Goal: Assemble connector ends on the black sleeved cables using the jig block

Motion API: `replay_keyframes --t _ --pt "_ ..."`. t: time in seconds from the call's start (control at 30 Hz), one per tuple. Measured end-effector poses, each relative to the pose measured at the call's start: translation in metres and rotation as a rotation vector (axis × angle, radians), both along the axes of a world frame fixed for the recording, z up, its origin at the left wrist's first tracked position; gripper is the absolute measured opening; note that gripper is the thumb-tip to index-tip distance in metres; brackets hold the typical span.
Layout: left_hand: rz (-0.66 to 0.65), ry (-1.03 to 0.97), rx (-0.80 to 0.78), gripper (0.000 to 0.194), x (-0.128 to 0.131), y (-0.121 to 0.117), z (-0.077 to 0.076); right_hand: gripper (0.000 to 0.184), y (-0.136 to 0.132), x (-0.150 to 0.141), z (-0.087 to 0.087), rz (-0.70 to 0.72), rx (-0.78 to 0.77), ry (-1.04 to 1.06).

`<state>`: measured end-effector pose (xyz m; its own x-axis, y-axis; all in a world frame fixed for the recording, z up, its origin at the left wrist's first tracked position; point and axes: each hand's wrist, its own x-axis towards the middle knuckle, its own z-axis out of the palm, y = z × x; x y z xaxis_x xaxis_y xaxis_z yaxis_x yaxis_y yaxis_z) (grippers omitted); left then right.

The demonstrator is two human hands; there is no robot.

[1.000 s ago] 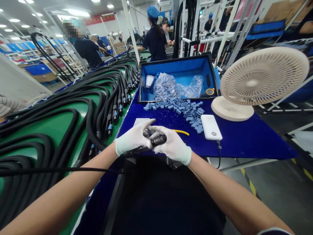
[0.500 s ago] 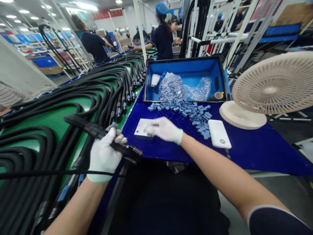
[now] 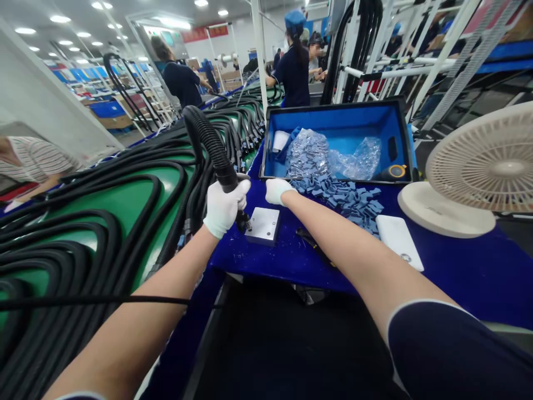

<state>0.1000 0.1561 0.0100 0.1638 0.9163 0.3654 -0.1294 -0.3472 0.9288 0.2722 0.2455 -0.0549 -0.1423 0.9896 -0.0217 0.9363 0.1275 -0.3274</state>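
My left hand (image 3: 225,206), in a white glove, is wrapped round a black corrugated hose (image 3: 208,136) close to its end fitting. The hose arches up above the hand, and the fitting's metal spring (image 3: 249,223) points down beside a silver metal block (image 3: 266,222) with holes in its top. My right hand (image 3: 278,191), also gloved in white, is curled at the left end of a pile of small blue plastic clips (image 3: 345,195). Its fingertips are hidden from me, so whatever they hold cannot be made out.
Behind the pile stands a blue crate (image 3: 333,114) with a bag of clips (image 3: 308,153). To the right are a white power bank-like box (image 3: 400,241) and a fan (image 3: 478,166). A black-and-yellow tool (image 3: 308,238) lies by my right forearm. Black hoses (image 3: 137,183) cover the green bench at left.
My left hand has raised and turned the hose, bringing its end down beside the metal block. My right hand has left the block and moved to the clip pile. The view has shifted.
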Motion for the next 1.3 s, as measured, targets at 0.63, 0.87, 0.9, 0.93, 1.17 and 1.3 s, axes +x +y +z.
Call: replay_keyframes --t 0.63,0.87,0.9,0.93,1.17,1.3 --pt "0.099 0.335 0.021 0.030 -0.007 0.006 -0.011 0.025 -0.105 -0.019 0.026 0.294 -0.011 0.714" --pt "-0.038 0.240 -0.044 0.036 -0.006 0.004 -0.013 0.044 -0.088 -0.016 0.018 0.250 -0.114 0.696" --pt "-0.056 0.238 -0.042 0.036 -0.009 0.002 -0.010 0.046 -0.089 -0.015 0.019 0.242 -0.118 0.668" --pt "-0.054 0.216 -0.036 0.036 -0.014 -0.001 -0.006 0.047 -0.091 -0.015 0.020 0.240 -0.125 0.644" --pt "0.298 0.070 -0.150 0.043 -0.154 -0.064 0.012 0.034 -0.102 -0.008 0.015 0.318 -0.071 0.583" --pt "0.435 0.532 -0.444 0.040 -0.256 -0.133 0.010 0.029 -0.098 -0.008 0.005 0.319 -0.044 0.525"
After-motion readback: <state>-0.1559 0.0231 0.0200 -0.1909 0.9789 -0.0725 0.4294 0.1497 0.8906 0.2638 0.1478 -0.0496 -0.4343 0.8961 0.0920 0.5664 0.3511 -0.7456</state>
